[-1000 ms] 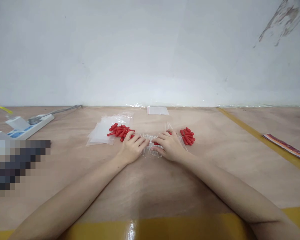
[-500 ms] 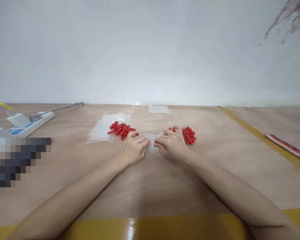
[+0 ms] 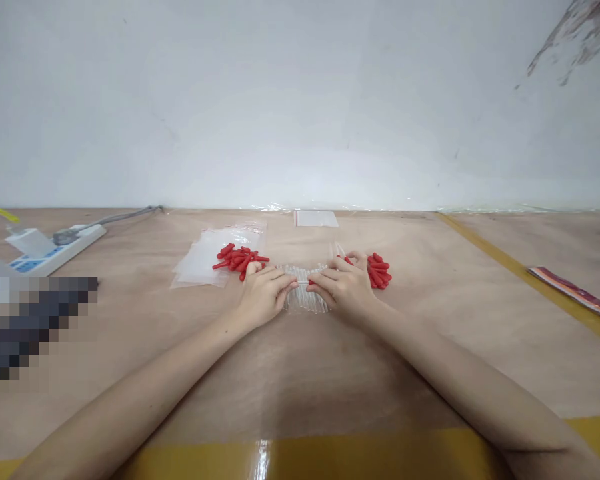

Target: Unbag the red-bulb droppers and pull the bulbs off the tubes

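My left hand [image 3: 263, 293] is pinched round one end of a thin clear tube [image 3: 303, 282], held level above a row of similar clear tubes [image 3: 306, 300]. Across from it, my right hand [image 3: 349, 285] is closed in a pinch on a small red rubber bulb [image 3: 311, 283] at the tube's other end. Whether the tube sits inside the bulb is too small to tell. A pile of red bulbs [image 3: 239, 259] lies just beyond my left hand. More red bulbs [image 3: 379, 272] lie past my right hand, which partly hides them.
Clear plastic bags [image 3: 195, 261] are stacked at the left under the red pile. Another flat bag [image 3: 316, 219] lies near the wall. A power strip [image 3: 50, 257] with plugs stands at far left, and a printed packet [image 3: 575, 293] lies at far right.
My hands have stayed together over the tubes, with only a slight shift of the left hand leftward. More of the red bulb shows at my right fingertips.
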Tool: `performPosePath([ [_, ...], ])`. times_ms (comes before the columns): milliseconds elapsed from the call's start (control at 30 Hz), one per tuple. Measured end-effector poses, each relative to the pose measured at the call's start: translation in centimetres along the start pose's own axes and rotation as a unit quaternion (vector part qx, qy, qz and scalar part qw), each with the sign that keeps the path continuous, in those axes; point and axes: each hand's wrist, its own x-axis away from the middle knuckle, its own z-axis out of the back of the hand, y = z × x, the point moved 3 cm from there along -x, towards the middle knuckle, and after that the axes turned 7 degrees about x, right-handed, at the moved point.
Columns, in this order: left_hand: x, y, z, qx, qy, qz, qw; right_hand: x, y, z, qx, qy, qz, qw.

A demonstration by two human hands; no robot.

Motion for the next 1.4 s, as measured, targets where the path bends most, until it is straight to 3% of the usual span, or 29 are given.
performPosePath([
  [100, 0.0, 0.5, 0.3, -0.091, 0.040, -0.069, 0.993, -0.8, 0.1, 0.0, -0.140, -0.112, -0.099, 0.979],
  [200, 0.1, 0.9, 0.3, -0.144, 0.045, -0.134, 0.979, -1.2, 0.1, -0.2, -0.309, -0.238, -0.159, 0.907],
  [267, 0.2, 1.0, 0.0, -0.161, 0.035, -0.166, 0.972, -1.4, -0.2, -0.2, -0.389, -0.311, -0.151, 0.854],
  [300, 0.3, 1.0, -0.1, -0.163, 0.031, -0.176, 0.970, -1.4, -0.3, -0.1, -0.404, -0.333, -0.136, 0.841],
  [333, 0.3, 0.9, -0.3, -0.163, 0.030, -0.181, 0.969, -1.5, -0.4, 0.0, -0.399, -0.344, -0.117, 0.842],
  [400, 0.2, 0.9, -0.4, -0.158, 0.039, -0.170, 0.972, -1.6, -0.6, 0.3, -0.336, -0.331, -0.083, 0.878],
  [500, 0.1, 0.8, -0.4, -0.141, 0.059, -0.117, 0.981, -1.7, -0.9, 0.8, -0.190, -0.247, -0.071, 0.948],
  [633, -0.1, 0.9, -0.4, -0.098, 0.044, -0.045, 0.993, -1.5, -1.8, 1.2, -0.045, -0.137, -0.049, 0.988],
  [933, -0.2, 0.8, -0.2, 0.043, -0.061, 0.075, 0.994, -0.3, -1.4, 0.5, 0.105, 0.025, 0.080, 0.991],
  [1133, -0.2, 0.7, -0.1, -0.004, -0.036, 0.028, 0.999, -0.7, -0.9, 0.3, 0.037, -0.027, 0.060, 0.997],
  [1400, 0.1, 1.1, -0.1, -0.045, -0.072, -0.018, 0.996, -0.7, -1.6, 0.0, -0.008, -0.023, 0.058, 0.998],
])
